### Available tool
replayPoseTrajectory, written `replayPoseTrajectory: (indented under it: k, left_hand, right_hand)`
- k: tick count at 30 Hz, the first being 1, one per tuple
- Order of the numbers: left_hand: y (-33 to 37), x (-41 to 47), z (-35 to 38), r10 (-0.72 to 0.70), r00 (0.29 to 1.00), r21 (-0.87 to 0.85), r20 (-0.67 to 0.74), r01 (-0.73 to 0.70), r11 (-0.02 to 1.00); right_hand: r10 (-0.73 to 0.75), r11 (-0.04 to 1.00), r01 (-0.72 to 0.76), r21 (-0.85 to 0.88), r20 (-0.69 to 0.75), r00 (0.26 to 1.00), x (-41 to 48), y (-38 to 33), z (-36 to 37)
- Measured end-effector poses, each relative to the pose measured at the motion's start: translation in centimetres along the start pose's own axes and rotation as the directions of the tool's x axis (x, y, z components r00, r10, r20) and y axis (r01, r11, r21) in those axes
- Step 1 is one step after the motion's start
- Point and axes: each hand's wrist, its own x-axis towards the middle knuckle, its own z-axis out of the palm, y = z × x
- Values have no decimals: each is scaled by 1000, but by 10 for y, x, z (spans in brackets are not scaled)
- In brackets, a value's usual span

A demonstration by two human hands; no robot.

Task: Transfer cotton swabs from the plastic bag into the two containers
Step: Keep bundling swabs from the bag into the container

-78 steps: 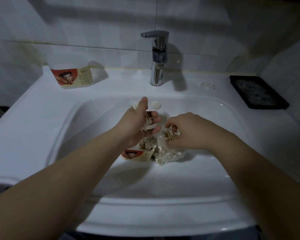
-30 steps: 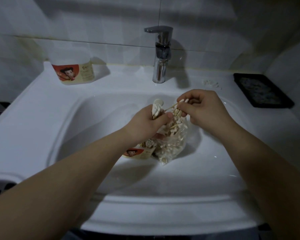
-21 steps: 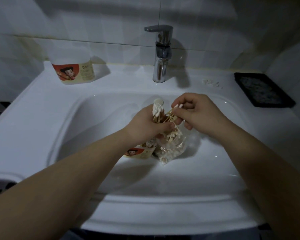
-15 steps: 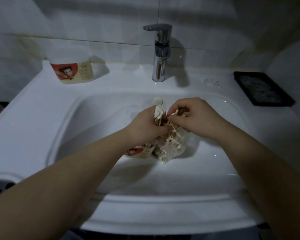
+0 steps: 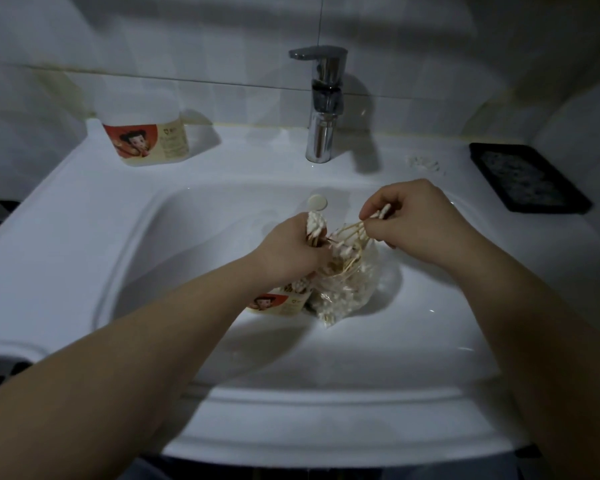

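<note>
L hand (image 5: 288, 252), R hand (image 5: 421, 221) grip swabs (image 5: 316, 224) over bag (image 5: 349, 294).

Drawing a fan of swabs (image 5: 350, 233) up out of the bag (image 5: 347, 292) with the right hand (image 5: 420, 220), pinching them near the tips and moving off to the right after closing on the left hand (image 5: 291, 251) half a second ago. Gripping a thicker bundle (image 5: 316, 225) in the left hand than at the start, white tips now standing above it.

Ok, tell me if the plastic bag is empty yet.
Not empty. The clear plastic bag in the sink shows many cotton swabs packed in its lower end.
</note>
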Motion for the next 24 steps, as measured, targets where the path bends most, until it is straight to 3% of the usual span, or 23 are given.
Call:
replayPoseTrajectory:
  k: [9, 18, 21, 24]
  left_hand:
    - [0, 3, -5, -73, 995, -177, -67, 61, 982]
    - [10, -1, -6, -93, 996, -367, -13, 82, 927]
    - [9, -1, -3, -53, 996, -290, -69, 31, 957]
    - [7, 1, -3, -101, 985, -358, -143, 44, 933]
  right_hand:
    - [16, 999, -14, -31, 47, 999, -3, -2, -3]
    - [-12, 998, 18, -53, 107, 994, -2, 0, 7]
    - [-28, 998, 37, -54, 152, 988, -4, -3, 11]
    - [-45, 997, 56, -56, 187, 981, -6, -4, 13]
